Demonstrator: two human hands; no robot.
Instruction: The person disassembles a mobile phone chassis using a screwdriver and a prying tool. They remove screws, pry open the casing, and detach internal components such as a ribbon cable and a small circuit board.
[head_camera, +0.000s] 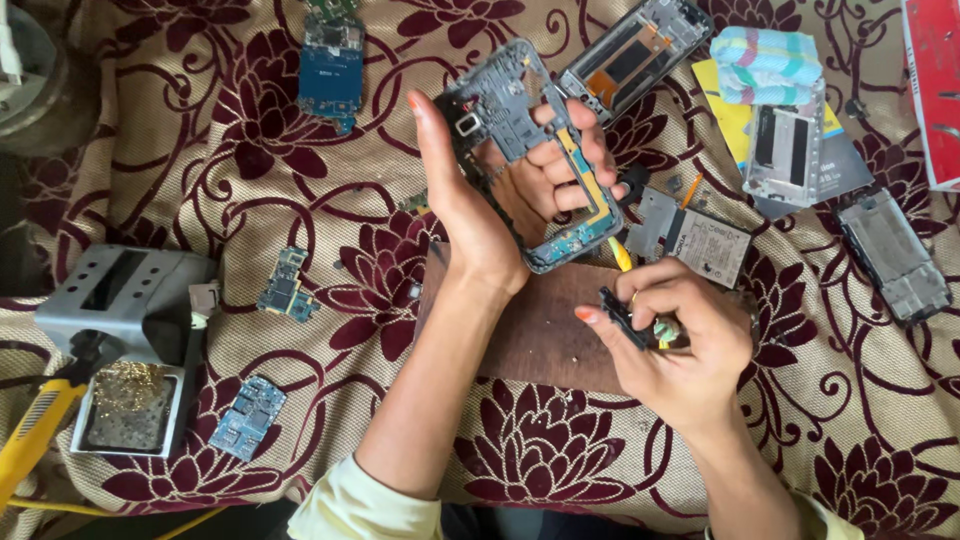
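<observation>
I have the phone frame (530, 150) lifted off the bench in my left hand (490, 200), fingers curled through its open middle and thumb side pressing the left edge, so it stands tilted with its inner face toward me. My right hand (670, 335) is closed around a small black part (618, 315), pinched between thumb and forefinger, and the same hand also clutches a yellow-handled tool (622, 256) whose end pokes out on the far side of my fingers.

To do this well I judge I should keep the frame steady by its edges, not by the thin blue-and-gold board strip along its right and lower side, which looks easy to bend. The small part wants a light pinch at its ends, so nothing on its face is smeared or crushed.

The frame sits up and to the left of my right hand, apart from it, with the wooden board (540, 335) on the patterned cloth (560, 460) between and beneath both hands. Just to the far right of my right hand lies a metal shield plate (705, 240). Loose circuit boards (285, 285) lie well to the left, near the grey soldering stand (125, 300).
</observation>
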